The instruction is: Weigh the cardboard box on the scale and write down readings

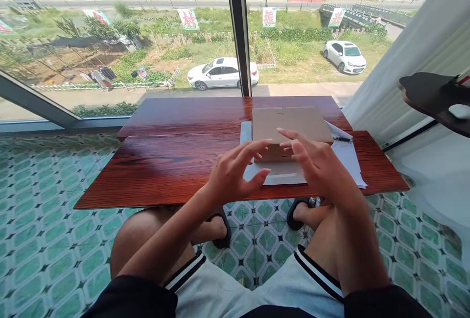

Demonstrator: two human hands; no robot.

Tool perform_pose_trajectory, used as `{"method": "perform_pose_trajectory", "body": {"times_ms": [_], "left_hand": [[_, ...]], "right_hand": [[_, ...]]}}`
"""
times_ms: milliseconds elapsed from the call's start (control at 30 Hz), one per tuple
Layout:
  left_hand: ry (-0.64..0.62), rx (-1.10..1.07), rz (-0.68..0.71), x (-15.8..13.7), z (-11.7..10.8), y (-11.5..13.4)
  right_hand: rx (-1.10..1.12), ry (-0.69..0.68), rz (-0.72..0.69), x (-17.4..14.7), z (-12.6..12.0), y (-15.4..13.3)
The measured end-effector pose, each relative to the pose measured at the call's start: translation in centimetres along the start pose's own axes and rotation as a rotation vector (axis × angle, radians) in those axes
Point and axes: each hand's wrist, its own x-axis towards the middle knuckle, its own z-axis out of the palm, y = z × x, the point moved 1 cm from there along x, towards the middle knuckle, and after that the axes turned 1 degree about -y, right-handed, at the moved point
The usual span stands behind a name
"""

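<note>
My left hand (pixel 238 171) hovers above the front of the table, fingers apart and curved, holding nothing. Facing it, my right hand (pixel 312 159) is raised with its thumb and fingers spread, also without anything in it. Just beyond both hands sits a closed brown cardboard box (pixel 286 124), its front side partly covered by the fingers. Beneath the box lies a flat light-grey item (pixel 281 178), mostly hidden, so I cannot tell its kind. White paper sheets (pixel 348 161) with writing stick out at the right, and a dark pen (pixel 342 138) rests on them.
The glossy red-brown wooden table (pixel 165 166) stands against large windows with a dark frame post (pixel 238 29). At right hang a white curtain (pixel 396 63) and a dark shelf (pixel 433 100) with a white object on it. My knees are under the table's front edge.
</note>
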Motion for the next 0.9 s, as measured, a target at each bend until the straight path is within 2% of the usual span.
{"method": "perform_pose_trajectory", "body": {"times_ms": [100,133,200,300,467,633,900], "left_hand": [[0.203,-0.024,-0.104,0.2,-0.3,-1.1],[0.234,-0.02,-0.143,0.3,-0.4,-1.5],[0.236,-0.016,-0.228,0.5,-0.3,-2.4],[0.166,-0.06,-0.361,0.4,0.4,-4.2],[0.066,-0.283,-0.569,-0.2,2.2,-6.3],[0.06,-0.348,-0.636,-0.4,3.1,-6.6],[0.067,-0.425,-0.687,-0.5,4.1,-6.5]], "right_hand": [[-0.132,0.475,0.114,0.4,-2.2,3.2],[-0.188,0.58,0.152,0.5,-2.8,4.3],[-0.281,0.685,0.238,0.8,-3.7,6.1],[-0.299,0.664,0.355,0.9,-4.2,7.9],[-0.321,0.512,0.512,0.9,-3.7,8.5],[-0.391,0.408,0.625,0.9,-3.4,8.4],[-0.398,0.352,0.622,1.1,-2.7,8.5]]}}
